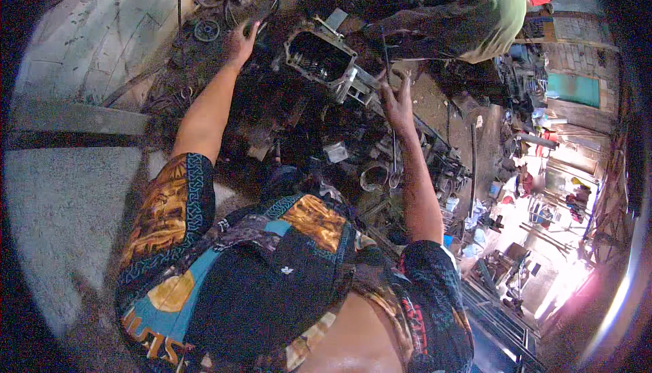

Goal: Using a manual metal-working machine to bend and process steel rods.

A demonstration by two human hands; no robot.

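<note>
An open metal gear housing (345,78) lies ahead of me, its dark hollow showing gear-like parts inside. My left hand (241,45) is raised to the left of the housing, apart from it, with thumb and finger spread and nothing visible in it. To the right of the housing, my right hand (396,101) is closed around a long thin metal rod (386,47). The rod stretches beyond the hand toward the other person's legs and back toward me, where its near end looks rounded. Part of the rod is hidden by my hand and wrist.
Another person in a green shirt (497,16) is at the far right, legs close to the housing. Wheels and loops (207,29) lie at the far left. Dark scrap parts and a round can (374,177) crowd the ground nearer me. A pale wall (88,67) stands left.
</note>
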